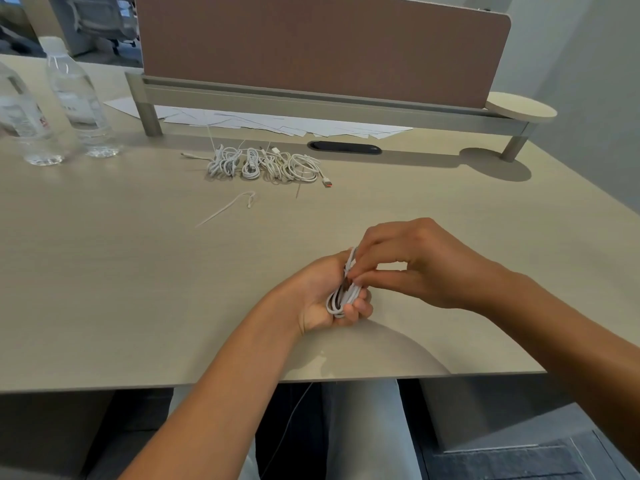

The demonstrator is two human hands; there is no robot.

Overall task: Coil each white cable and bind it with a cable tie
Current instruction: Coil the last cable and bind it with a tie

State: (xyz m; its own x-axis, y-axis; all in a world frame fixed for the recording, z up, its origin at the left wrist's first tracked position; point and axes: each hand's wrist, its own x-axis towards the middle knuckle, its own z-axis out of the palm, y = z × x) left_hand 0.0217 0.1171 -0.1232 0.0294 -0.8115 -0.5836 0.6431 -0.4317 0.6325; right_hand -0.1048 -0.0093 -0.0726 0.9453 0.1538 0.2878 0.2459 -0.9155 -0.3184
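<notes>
My left hand (323, 299) grips a coiled white cable (341, 299) above the near middle of the table, fingers curled round the bundle. My right hand (415, 268) reaches in from the right and pinches the top of the same coil with fingertips and thumb. A loose white cable tie (228, 207) lies on the table further back and to the left. Behind it, several bundled white cables (266, 164) lie in a row, with tie ends sticking up.
Two clear water bottles (79, 98) stand at the far left. A desk divider on a raised shelf (311, 98) runs along the back, with white papers (284, 124) under it and a black cable slot (344, 147). The table's front edge (277, 382) is close below my hands.
</notes>
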